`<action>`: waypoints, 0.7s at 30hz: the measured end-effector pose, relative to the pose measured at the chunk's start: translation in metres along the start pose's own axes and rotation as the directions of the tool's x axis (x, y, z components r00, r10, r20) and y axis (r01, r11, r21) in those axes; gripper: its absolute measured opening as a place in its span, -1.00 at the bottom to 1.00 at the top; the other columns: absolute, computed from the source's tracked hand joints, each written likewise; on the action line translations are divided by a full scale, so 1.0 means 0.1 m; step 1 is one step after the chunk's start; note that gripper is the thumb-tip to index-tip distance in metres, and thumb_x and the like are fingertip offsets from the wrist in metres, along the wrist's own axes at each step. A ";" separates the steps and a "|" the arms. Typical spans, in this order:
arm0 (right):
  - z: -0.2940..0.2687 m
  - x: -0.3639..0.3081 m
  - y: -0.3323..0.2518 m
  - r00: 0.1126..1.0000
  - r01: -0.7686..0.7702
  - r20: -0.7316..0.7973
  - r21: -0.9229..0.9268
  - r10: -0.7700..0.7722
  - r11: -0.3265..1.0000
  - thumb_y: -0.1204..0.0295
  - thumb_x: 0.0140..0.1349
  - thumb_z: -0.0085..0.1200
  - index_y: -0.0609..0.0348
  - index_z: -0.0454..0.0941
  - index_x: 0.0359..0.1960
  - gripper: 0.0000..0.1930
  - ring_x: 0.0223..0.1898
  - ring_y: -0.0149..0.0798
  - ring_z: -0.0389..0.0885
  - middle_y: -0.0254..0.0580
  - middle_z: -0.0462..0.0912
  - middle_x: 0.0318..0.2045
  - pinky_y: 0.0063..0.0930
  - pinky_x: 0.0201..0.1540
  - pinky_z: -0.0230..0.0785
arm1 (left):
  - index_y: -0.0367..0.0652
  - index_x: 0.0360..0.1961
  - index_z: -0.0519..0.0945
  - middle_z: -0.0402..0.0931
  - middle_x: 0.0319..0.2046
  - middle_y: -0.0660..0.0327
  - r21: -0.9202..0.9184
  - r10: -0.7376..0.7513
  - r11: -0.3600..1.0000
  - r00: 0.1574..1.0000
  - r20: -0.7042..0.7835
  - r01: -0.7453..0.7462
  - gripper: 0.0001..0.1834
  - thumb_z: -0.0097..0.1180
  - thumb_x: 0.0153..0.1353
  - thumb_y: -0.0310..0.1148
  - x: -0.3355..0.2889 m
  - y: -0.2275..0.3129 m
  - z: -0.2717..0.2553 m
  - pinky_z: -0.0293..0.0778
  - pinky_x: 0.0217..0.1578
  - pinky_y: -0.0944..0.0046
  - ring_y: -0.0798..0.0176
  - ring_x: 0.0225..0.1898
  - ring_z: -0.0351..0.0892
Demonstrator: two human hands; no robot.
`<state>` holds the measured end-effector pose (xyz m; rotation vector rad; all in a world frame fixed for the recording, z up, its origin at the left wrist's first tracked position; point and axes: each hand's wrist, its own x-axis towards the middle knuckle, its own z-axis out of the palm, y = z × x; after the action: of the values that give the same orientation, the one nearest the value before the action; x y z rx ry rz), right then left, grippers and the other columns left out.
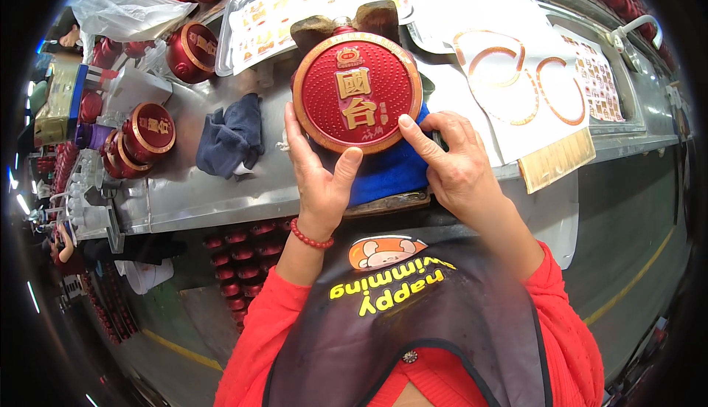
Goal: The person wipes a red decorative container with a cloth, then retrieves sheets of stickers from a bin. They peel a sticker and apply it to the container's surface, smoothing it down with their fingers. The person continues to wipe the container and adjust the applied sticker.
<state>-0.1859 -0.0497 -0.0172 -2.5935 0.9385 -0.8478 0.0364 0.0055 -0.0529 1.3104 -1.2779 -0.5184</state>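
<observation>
A round, flat red bottle [346, 75] with a dotted face, raised gold characters and a gold-coloured rim lies face up in front of me, its neck pointing away. Under its near side is a blue cloth [391, 174] on a low support with dark, worn padded pieces [377, 17] beside the neck. My left hand [321, 167] grips the bottle's lower left edge, thumb near the rim and fingers along the side. At the lower right, my right hand [453, 152] has its thumb pressed on the gold rim, the other fingers bent beside the edge.
Left on the metal bench lie a dark blue cloth [232, 135] and more red bottles [150, 132]. Behind is a tray with a sticker sheet [284, 12]. On the right, white paper holds orange-gold ring strips [559, 90], with a gold strip sheet [557, 160] at the bench edge.
</observation>
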 end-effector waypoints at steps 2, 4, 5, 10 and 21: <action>0.00 -0.01 0.00 1.000 -0.002 -0.011 0.015 0.002 1.000 0.79 -0.08 0.05 0.08 0.52 0.33 -0.21 0.06 0.09 0.50 -0.02 0.51 -0.03 -0.04 0.19 0.36 | -0.46 0.54 -0.17 0.04 0.48 -0.16 0.004 0.003 1.000 1.000 -0.005 -0.003 0.13 0.31 0.32 -0.03 0.00 0.00 0.01 -0.03 0.48 0.07 0.00 0.49 0.08; 0.00 -0.02 -0.02 0.998 0.031 -0.053 0.041 -0.029 0.999 0.79 -0.08 0.06 0.08 0.52 0.33 -0.21 0.05 0.08 0.50 -0.03 0.51 -0.04 -0.04 0.19 0.36 | -0.46 0.54 -0.16 0.05 0.48 -0.16 0.000 0.004 1.000 1.000 -0.012 -0.004 0.12 0.30 0.32 -0.03 -0.01 -0.01 0.01 -0.02 0.48 0.07 0.00 0.49 0.09; 0.00 -0.02 -0.01 1.000 0.009 -0.015 0.025 -0.008 1.000 0.79 -0.09 0.05 0.08 0.53 0.32 -0.21 0.06 0.09 0.50 -0.03 0.51 -0.03 -0.04 0.20 0.36 | -0.47 0.53 -0.16 0.05 0.48 -0.17 0.000 0.003 1.000 1.000 -0.012 -0.003 0.12 0.30 0.33 -0.02 -0.01 -0.01 0.01 -0.02 0.48 0.07 -0.01 0.49 0.09; 0.03 -0.01 -0.04 0.999 0.037 -0.011 -0.044 -0.037 0.998 0.68 -0.01 0.13 -0.07 0.51 0.35 -0.24 0.08 -0.02 0.48 -0.11 0.47 -0.01 -0.16 0.05 0.34 | -0.48 0.52 -0.14 0.07 0.46 -0.22 -0.008 0.018 1.000 1.000 -0.023 -0.018 0.14 0.28 0.31 0.06 -0.01 -0.04 0.00 0.00 0.46 0.02 -0.10 0.47 0.11; 0.09 -0.01 -0.08 0.997 0.070 0.047 -0.042 -0.068 0.997 0.71 -0.06 0.13 -0.10 0.55 0.31 -0.22 0.11 0.03 0.46 -0.09 0.48 0.00 -0.10 0.13 0.35 | -0.45 0.53 -0.15 0.06 0.45 -0.23 -0.013 -0.016 1.000 1.000 -0.014 0.016 0.11 0.32 0.31 -0.06 -0.02 -0.06 0.00 -0.01 0.47 0.00 -0.13 0.46 0.11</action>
<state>-0.1773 -0.0420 -0.0210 -2.6841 0.8696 -0.7908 0.0381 0.0056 -0.0588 1.3119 -1.2517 -0.5269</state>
